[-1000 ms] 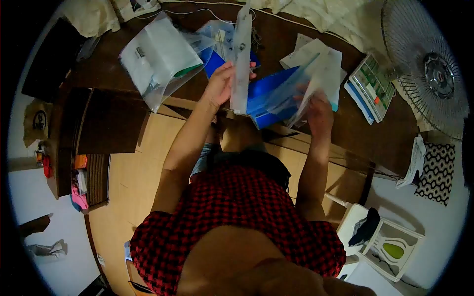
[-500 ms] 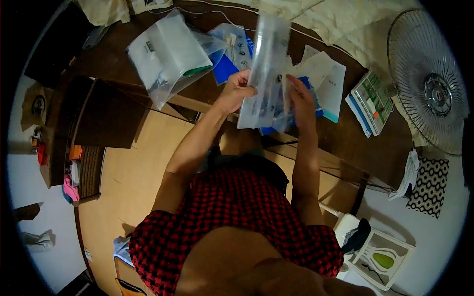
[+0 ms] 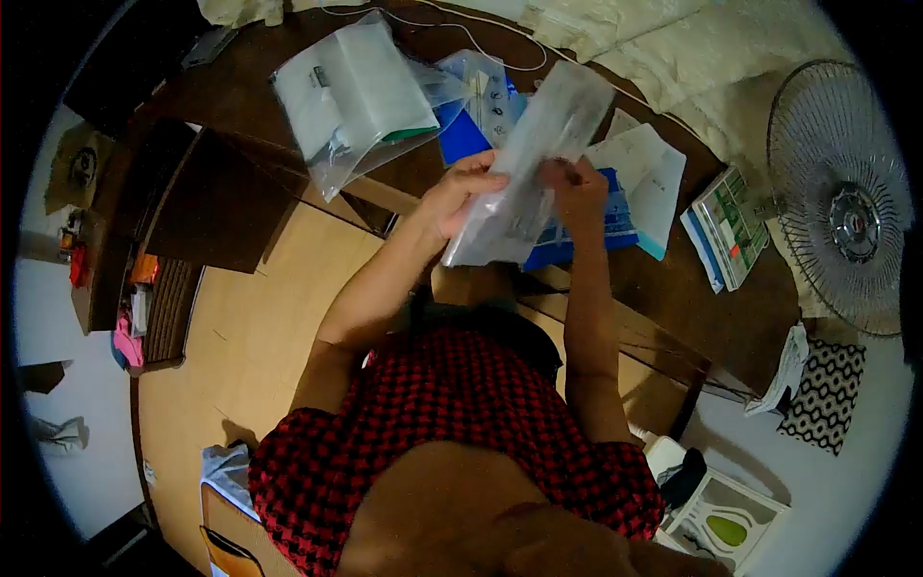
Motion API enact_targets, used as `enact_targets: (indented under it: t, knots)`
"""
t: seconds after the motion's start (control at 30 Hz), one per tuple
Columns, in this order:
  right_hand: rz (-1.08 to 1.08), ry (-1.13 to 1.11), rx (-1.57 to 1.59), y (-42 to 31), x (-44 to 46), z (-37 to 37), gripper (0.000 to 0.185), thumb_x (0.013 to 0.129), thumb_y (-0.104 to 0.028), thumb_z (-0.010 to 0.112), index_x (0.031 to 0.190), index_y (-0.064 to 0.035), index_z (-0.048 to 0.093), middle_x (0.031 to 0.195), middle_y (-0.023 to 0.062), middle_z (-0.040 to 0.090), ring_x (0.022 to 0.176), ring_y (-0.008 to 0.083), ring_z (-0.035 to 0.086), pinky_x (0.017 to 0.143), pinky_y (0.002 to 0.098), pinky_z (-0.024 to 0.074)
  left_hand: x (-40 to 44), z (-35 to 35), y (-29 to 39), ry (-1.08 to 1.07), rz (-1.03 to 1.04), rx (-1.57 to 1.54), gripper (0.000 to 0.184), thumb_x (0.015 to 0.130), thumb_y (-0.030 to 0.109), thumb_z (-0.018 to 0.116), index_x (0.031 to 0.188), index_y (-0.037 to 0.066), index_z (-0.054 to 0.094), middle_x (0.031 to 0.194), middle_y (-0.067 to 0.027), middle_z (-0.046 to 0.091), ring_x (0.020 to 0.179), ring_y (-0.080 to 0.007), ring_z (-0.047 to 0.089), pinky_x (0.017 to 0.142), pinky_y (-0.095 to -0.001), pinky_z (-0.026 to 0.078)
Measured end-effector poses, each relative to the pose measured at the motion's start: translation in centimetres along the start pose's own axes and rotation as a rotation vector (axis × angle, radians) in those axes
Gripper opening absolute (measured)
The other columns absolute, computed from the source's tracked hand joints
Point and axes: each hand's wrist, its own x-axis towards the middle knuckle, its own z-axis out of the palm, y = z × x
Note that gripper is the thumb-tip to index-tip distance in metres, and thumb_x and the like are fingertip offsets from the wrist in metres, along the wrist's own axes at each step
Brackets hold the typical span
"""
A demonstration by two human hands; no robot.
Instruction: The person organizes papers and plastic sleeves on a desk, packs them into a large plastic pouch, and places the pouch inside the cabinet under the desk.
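Head view: the left hand (image 3: 463,195) grips a clear plastic sleeve (image 3: 553,120) by its left edge, thumb laid over the top face and fingers tucked behind. The sleeve is held at a slant above the front of the dark brown desk (image 3: 687,288), its lower end near the desk's edge. The right hand (image 3: 582,195) is at the sleeve's right edge with fingers bent in toward it; they are blurred, so I cannot tell whether they pinch the plastic. Beneath the right hand lies a blue folder (image 3: 598,234), partly covered, with white papers (image 3: 642,163) just beyond it. Left of the sleeve, a large transparent bag (image 3: 370,91) with white contents rests on the desk, and a second blue folder (image 3: 462,139) lies between bag and sleeve. Farther right stands a fan (image 3: 851,216)
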Motion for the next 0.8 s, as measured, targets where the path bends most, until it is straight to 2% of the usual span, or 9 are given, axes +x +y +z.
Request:
enact_targets:
  t: [0.1, 0.13, 0.27, 0.37, 0.5, 0.57, 0.6, 0.67, 0.8]
  knots:
    - [0.042, 0.028, -0.138, 0.0, 1.1, -2.3, 0.02, 0.072, -0.013, 0.063, 0.086, 0.0011, 0.06, 0.066, 0.0024, 0.058, 0.058, 0.0079, 0.051, 0.054, 0.0234, 0.0411, -0.8, -0.5, 1.4, -0.026, 0.103, 0.09, 0.042, 0.069, -0.002, 0.059, 0.11, -0.001, 0.049, 0.101, -0.01, 0.056, 0.086, -0.0191, 0.057, 0.079, -0.0302, 0.044]
    - [-0.156, 0.046, -0.211, 0.0, 1.3, -2.7, 0.019, 0.074, -0.014, 0.062, 0.087, 0.0001, 0.06, 0.066, 0.0029, 0.059, 0.06, 0.0092, 0.053, 0.056, 0.023, 0.042, -0.9, -1.1, 1.7, 0.017, 0.151, 0.168, 0.029, 0.069, -0.004, 0.059, 0.097, 0.0, 0.054, 0.101, -0.0094, 0.057, 0.083, -0.0156, 0.056, 0.077, -0.0275, 0.043]
    - [-0.126, 0.058, -0.129, 1.0, 2.2, -3.7, 0.02, 0.074, -0.011, 0.062, 0.093, -0.0035, 0.06, 0.073, 0.0043, 0.062, 0.064, 0.0102, 0.054, 0.058, 0.0242, 0.0432, -0.9, 0.0, 2.0, 0.063, 0.345, 0.551, 0.016, 0.067, -0.007, 0.056, 0.076, 0.007, 0.052, 0.099, -0.0052, 0.057, 0.076, -0.007, 0.052, 0.07, -0.0213, 0.04]
    - [-0.182, 0.022, -0.152, -0.7, 2.5, -3.9, 0.022, 0.075, -0.011, 0.062, 0.095, -0.0026, 0.059, 0.076, 0.0048, 0.062, 0.066, 0.0103, 0.055, 0.06, 0.0245, 0.0435, -0.6, 0.5, 2.0, -0.123, 0.259, 0.606, 0.018, 0.065, -0.007, 0.055, 0.074, 0.007, 0.05, 0.106, -0.0047, 0.053, 0.074, -0.0073, 0.05, 0.07, -0.0208, 0.04]
    - [-0.203, 0.043, -0.13, -1.1, 3.2, -3.8, 0.019, 0.076, -0.007, 0.059, 0.094, -0.0011, 0.059, 0.08, 0.0052, 0.061, 0.068, 0.0102, 0.055, 0.061, 0.0234, 0.0439, -0.8, 2.8, 2.0, -0.165, 0.094, 0.858, 0.015, 0.065, -0.006, 0.054, 0.071, 0.007, 0.048, 0.113, -0.0062, 0.049, 0.071, -0.007, 0.048, 0.064, -0.0204, 0.039]
    - [-0.187, 0.045, -0.084, 0.0, 3.8, -4.1, 0.019, 0.076, -0.007, 0.057, 0.094, -0.0016, 0.058, 0.081, 0.0069, 0.061, 0.067, 0.0112, 0.055, 0.061, 0.024, 0.0442, -0.1, 2.0, 1.3, -0.278, 0.532, 1.287, 0.016, 0.063, -0.004, 0.055, 0.072, 0.007, 0.05, 0.112, -0.006, 0.05, 0.071, -0.0108, 0.049, 0.064, -0.025, 0.037]
    - [-0.234, 0.06, -0.13, 1.8, 4.3, -4.8, 0.018, 0.076, -0.005, 0.056, 0.094, -0.002, 0.058, 0.085, 0.0073, 0.06, 0.072, 0.0124, 0.055, 0.064, 0.0246, 0.0445, -0.1, 1.9, 1.5, -0.279, 0.531, 1.288, 0.016, 0.063, -0.004, 0.055, 0.072, 0.007, 0.05, 0.112, -0.006, 0.05, 0.071, -0.0108, 0.049, 0.064, -0.025, 0.037]
    - [-0.277, 0.077, -0.175, 3.2, 4.5, -5.8, 0.017, 0.076, -0.003, 0.055, 0.093, -0.0025, 0.058, 0.089, 0.0078, 0.059, 0.078, 0.0137, 0.056, 0.066, 0.0252, 0.0448, -0.2, 1.7, 1.9, -0.278, 0.964, 1.958, 0.021, 0.056, -0.003, 0.06, 0.071, 0.006, 0.049, 0.101, -0.0086, 0.052, 0.082, -0.02, 0.051, 0.069, -0.0301, 0.033]
    - [-0.559, -0.004, -0.286, 3.9, 4.2, -6.8, 0.017, 0.073, -0.001, 0.056, 0.09, -0.0015, 0.058, 0.099, 0.0087, 0.056, 0.092, 0.0201, 0.052, 0.076, 0.0297, 0.0436, 0.1, -1.3, 1.5, -0.103, 1.161, 2.131, 0.022, 0.056, 0.003, 0.057, 0.076, 0.009, 0.051, 0.1, -0.0043, 0.052, 0.079, -0.0195, 0.048, 0.071, -0.0333, 0.032]
